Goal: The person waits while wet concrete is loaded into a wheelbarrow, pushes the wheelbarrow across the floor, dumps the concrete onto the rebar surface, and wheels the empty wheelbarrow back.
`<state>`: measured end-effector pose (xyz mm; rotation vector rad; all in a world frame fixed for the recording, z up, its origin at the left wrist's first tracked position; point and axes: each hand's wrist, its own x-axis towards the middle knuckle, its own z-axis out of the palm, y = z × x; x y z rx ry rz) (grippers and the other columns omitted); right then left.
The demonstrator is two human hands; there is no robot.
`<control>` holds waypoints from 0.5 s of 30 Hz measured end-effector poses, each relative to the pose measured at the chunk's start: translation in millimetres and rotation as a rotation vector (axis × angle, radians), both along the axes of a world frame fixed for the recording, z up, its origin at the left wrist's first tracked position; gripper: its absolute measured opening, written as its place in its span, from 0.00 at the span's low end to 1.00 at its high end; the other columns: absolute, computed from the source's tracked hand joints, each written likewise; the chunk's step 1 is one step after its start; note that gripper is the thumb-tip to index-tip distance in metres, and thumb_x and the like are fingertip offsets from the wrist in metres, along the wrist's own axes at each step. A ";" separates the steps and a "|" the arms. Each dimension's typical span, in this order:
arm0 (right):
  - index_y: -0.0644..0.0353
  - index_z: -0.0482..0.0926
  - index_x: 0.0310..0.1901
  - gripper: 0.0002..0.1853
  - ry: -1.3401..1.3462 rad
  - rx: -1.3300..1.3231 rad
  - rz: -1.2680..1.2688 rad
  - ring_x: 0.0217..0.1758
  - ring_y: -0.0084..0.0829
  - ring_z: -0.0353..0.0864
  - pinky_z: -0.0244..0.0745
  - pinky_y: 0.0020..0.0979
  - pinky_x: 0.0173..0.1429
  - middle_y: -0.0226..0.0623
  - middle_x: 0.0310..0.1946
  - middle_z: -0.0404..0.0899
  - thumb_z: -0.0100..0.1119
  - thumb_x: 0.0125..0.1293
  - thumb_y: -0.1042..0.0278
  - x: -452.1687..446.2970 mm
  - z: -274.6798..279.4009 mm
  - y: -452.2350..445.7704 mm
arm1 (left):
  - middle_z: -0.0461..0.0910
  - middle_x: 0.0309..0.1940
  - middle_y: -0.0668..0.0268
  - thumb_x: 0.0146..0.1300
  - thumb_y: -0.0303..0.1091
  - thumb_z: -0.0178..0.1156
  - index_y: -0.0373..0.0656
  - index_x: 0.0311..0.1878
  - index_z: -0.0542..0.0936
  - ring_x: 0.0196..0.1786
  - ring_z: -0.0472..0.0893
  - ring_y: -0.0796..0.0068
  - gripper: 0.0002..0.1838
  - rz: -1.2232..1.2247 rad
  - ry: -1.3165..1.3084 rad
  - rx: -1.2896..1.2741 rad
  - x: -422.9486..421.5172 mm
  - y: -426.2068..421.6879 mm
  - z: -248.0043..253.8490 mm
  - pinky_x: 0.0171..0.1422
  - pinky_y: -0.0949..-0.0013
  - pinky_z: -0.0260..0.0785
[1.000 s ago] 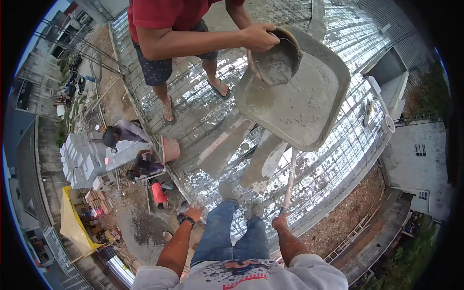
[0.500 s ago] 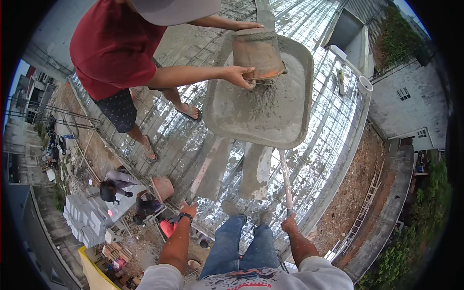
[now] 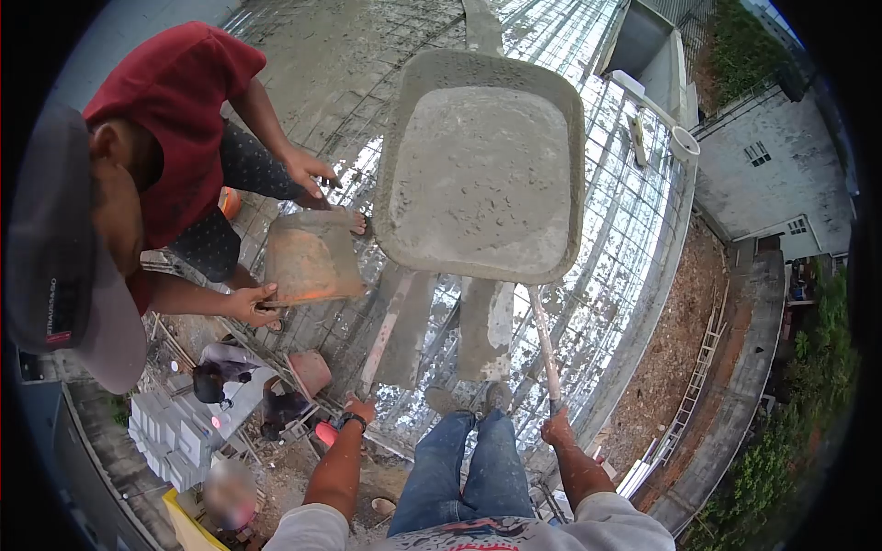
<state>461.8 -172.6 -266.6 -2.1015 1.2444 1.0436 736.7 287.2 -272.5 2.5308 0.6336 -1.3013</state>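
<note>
In front of me stands a wheelbarrow point(image 3: 390, 184), its tray holding wet concrete point(image 3: 487, 170) with a pitted surface. My left hand point(image 3: 359, 410), with a dark band at the wrist, is closed at the end of the left handle point(image 3: 386, 328). Around the grip of the right handle point(image 3: 544, 344) my right hand point(image 3: 555, 429) is wrapped. To the left of the tray, a co-worker in a red shirt point(image 3: 170, 101) has one hand on a cement-stained orange bucket point(image 3: 314, 257); their other hand is spread just above it.
Planks point(image 3: 485, 340) lie over a rebar grid point(image 3: 625, 220) on shiny sheeting. The deck's edge point(image 3: 643, 354) curves along the right, above lower ground with a ladder point(image 3: 703, 367). Below on the left are other people point(image 3: 216, 372), a reddish bucket point(image 3: 310, 369) and stacked grey blocks point(image 3: 170, 432).
The co-worker has moved the bucket from over the tray to its left side and bent down. The poured heap has flattened into the concrete. My hands stay at the handles.
</note>
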 end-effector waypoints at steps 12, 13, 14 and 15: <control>0.62 0.77 0.24 0.22 -0.246 0.299 -0.856 0.15 0.23 0.70 0.63 0.29 0.19 0.31 0.16 0.73 0.72 0.54 0.50 65.1 1.2 -28.6 | 0.71 0.59 0.42 0.45 0.60 0.69 0.34 0.68 0.60 0.62 0.73 0.50 0.54 -0.127 0.055 -0.022 31.3 1.8 -9.6 0.67 0.59 0.64; 0.62 0.76 0.23 0.22 -0.239 0.297 -0.851 0.15 0.23 0.70 0.63 0.29 0.18 0.31 0.16 0.73 0.73 0.53 0.50 65.2 4.4 -28.0 | 0.72 0.59 0.42 0.42 0.62 0.70 0.34 0.67 0.63 0.61 0.74 0.51 0.55 -0.155 0.065 0.029 26.7 16.4 -36.1 0.66 0.60 0.65; 0.61 0.76 0.23 0.23 -0.236 0.294 -0.842 0.15 0.24 0.71 0.63 0.29 0.18 0.31 0.16 0.73 0.74 0.52 0.50 62.2 1.7 -31.2 | 0.72 0.58 0.42 0.42 0.63 0.69 0.34 0.67 0.63 0.61 0.74 0.51 0.55 -0.175 0.078 0.031 24.8 20.7 -43.4 0.66 0.60 0.65; 0.60 0.74 0.21 0.22 -0.183 0.261 -0.777 0.15 0.24 0.70 0.63 0.30 0.18 0.31 0.16 0.73 0.75 0.51 0.51 58.6 -8.2 -35.4 | 0.73 0.58 0.42 0.42 0.63 0.69 0.33 0.67 0.63 0.60 0.75 0.51 0.55 -0.192 0.088 0.033 27.0 19.7 -46.5 0.65 0.60 0.66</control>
